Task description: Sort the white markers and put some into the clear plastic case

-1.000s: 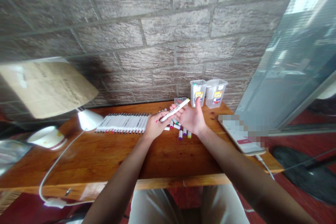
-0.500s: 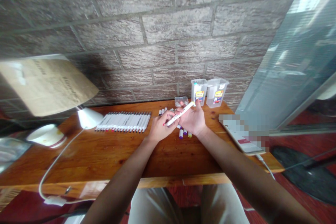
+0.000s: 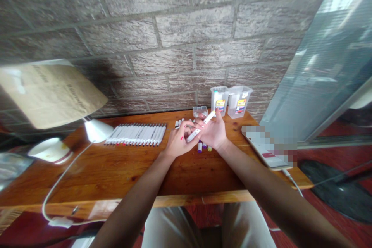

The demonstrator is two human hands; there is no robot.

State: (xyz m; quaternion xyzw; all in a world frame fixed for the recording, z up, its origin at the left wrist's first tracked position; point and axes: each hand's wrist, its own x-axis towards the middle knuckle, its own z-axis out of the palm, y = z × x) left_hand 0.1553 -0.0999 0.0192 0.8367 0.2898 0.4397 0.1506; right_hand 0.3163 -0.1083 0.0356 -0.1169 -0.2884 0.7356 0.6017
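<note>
A white marker with a yellow tip end slants between my two hands above the table. My left hand is closed around its lower end, a small red mark showing on the skin. Palm up, my right hand supports the marker's upper part, its fingers curled behind it and its thumb raised alongside. Under and beside my hands lie several loose markers, among them a purple-ended marker and a yellow-ended marker. A row of white markers lies side by side to the left.
Two clear plastic containers, a left container with a marker inside and a right container, stand by the brick wall. A small clear lid is near them. A lamp, paper cup and corded tablet-like device flank the work area.
My left fingers have closed further around the marker, and its lower end has slipped deeper into that hand. The marker has shifted slightly; my right hand stays nearly in place.
</note>
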